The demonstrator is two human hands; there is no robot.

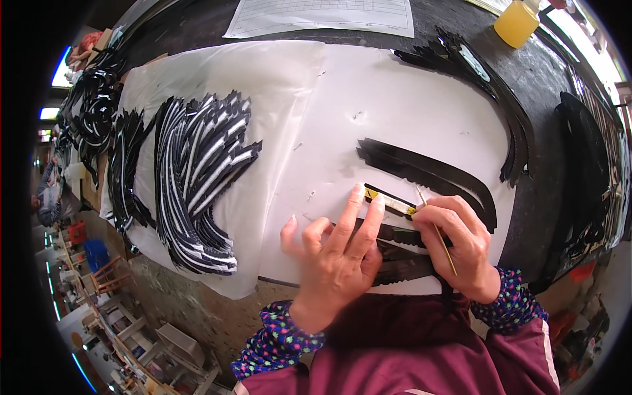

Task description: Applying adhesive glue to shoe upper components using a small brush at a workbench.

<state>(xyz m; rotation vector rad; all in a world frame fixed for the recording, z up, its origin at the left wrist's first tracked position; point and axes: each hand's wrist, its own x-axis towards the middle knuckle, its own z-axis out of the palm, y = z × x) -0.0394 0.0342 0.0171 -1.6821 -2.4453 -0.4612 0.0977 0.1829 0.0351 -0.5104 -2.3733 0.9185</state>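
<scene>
My left hand [342, 250] is spread, with its index and middle fingertips pressing on the end of a short narrow strip coloured yellow, white and black [394, 201]. In the fingers of my right hand [457, 243] is a thin pale stick [442, 245], slanting down to the right. Those fingertips rest at the other end of the short strip. Under both hands lie black curved pieces with notched edges [403, 268], partly hidden by them. Just beyond the hands, another black curved piece [428, 172] lies on the white board [322, 158].
To the left, overlapping black-and-white curved strips [191, 184] are fanned on a translucent sheet [253, 263]. More black strips [510, 108] lie at the board's upper right. Beyond are a ruled paper [319, 16] and a yellow liquid container [517, 24]. Dark piles [582, 164] lie far right.
</scene>
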